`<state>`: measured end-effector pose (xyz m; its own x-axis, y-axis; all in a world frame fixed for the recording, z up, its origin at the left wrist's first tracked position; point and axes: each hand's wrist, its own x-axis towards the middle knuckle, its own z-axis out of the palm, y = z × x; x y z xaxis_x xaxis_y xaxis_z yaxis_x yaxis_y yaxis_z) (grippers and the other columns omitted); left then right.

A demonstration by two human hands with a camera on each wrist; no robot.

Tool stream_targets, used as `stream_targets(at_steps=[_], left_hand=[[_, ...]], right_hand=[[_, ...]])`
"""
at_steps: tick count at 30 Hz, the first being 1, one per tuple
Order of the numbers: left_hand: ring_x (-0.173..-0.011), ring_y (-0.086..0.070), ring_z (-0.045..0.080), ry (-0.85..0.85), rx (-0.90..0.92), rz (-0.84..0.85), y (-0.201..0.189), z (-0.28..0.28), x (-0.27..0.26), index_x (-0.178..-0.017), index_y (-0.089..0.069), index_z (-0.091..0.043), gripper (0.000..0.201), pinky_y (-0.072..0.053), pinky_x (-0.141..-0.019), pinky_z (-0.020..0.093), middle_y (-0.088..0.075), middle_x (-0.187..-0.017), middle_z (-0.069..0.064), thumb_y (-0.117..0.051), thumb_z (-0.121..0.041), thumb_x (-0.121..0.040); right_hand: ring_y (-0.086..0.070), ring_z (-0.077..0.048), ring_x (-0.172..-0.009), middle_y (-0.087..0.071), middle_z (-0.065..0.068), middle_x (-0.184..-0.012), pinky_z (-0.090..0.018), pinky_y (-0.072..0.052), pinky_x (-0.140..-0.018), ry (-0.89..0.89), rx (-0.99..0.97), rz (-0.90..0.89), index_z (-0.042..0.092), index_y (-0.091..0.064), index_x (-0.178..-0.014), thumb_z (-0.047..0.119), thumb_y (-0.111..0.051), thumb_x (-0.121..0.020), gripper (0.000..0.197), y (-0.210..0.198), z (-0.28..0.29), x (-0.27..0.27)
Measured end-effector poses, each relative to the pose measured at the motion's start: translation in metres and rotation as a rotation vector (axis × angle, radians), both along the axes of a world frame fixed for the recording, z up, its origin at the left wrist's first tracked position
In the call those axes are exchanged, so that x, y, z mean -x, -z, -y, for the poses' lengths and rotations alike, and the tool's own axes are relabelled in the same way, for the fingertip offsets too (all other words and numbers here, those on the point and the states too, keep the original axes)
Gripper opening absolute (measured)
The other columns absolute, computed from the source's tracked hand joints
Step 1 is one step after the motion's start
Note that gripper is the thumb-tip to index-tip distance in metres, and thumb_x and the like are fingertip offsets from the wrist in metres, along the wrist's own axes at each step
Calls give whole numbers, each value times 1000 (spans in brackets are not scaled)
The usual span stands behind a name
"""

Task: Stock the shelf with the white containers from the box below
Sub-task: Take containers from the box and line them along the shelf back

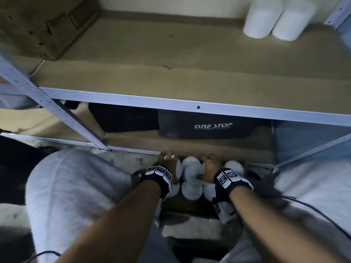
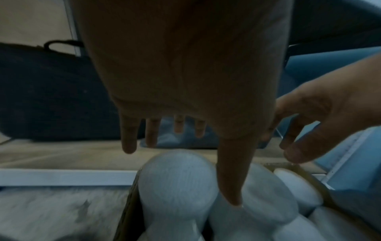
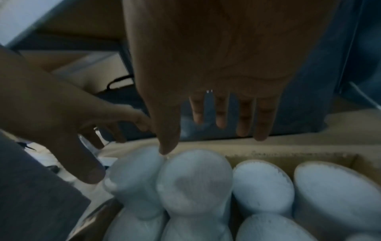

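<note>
Several white containers [image 1: 191,179] stand packed upright in a cardboard box [image 2: 125,212] on the floor between my knees. My left hand [image 1: 168,162] hovers over the box's left end with fingers straight and spread. Its thumb [image 2: 233,179] points down between two containers [image 2: 177,179]. My right hand [image 1: 209,168] reaches over the middle of the box, fingers straight, with its thumb [image 3: 167,138] touching where two container tops [image 3: 193,176] meet. Neither hand holds anything. Two white containers [image 1: 273,19] stand at the shelf's [image 1: 171,103] back right.
A brown cardboard box [image 1: 43,25] sits at the shelf's back left, with bare board between it and the two containers. A black bag marked ONE STOP [image 1: 209,126] lies on the lower shelf behind the box. Metal uprights [image 1: 57,111] flank the bay.
</note>
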<state>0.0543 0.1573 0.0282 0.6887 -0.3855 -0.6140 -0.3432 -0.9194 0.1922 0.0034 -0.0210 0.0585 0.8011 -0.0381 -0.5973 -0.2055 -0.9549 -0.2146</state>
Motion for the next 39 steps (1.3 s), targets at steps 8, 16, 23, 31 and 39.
stream_targets(at_steps=[8,16,23,31,39], left_hand=[[-144,-12,41,-24,-42,-110,41,-2,-5,-151,-4,-30,104,-30,-111,56,1,-159,6,-74,-43,-75],[-139,-19,45,-20,-47,-84,45,7,-9,-148,-15,-28,98,-35,-107,58,-13,-153,12,-77,-34,-72],[-138,-20,44,-21,-46,-101,42,8,-14,-144,-21,-26,98,-41,-101,57,-15,-151,11,-79,-39,-66],[-130,-30,46,43,36,-33,-4,12,-24,-141,-28,-20,91,-36,-102,59,-28,-144,13,-73,-41,-66],[-127,-40,41,25,93,60,-72,18,-36,-137,-28,-29,109,-45,-99,53,-35,-133,8,-77,-44,-41]], right_hand=[[-17,-39,-141,-4,-11,-156,-51,-28,-111,-3,-10,-195,32,4,-150,60,-72,-66,116,51,-9,-5],[-35,-38,-125,-23,-9,-143,-49,-42,-96,-43,15,-161,25,-17,-142,52,-75,-64,101,77,-26,-9],[-37,-39,-124,-26,-10,-142,-50,-41,-96,2,9,-123,27,-21,-138,47,-79,-59,99,74,-26,-12],[-27,-40,-138,-19,-8,-153,-52,-38,-106,53,-52,-146,33,-15,-144,44,-83,-54,113,35,-13,-34],[-39,-37,-120,-28,-3,-132,-43,-45,-99,85,-76,44,36,-29,-135,37,-81,-55,95,-43,0,-27]])
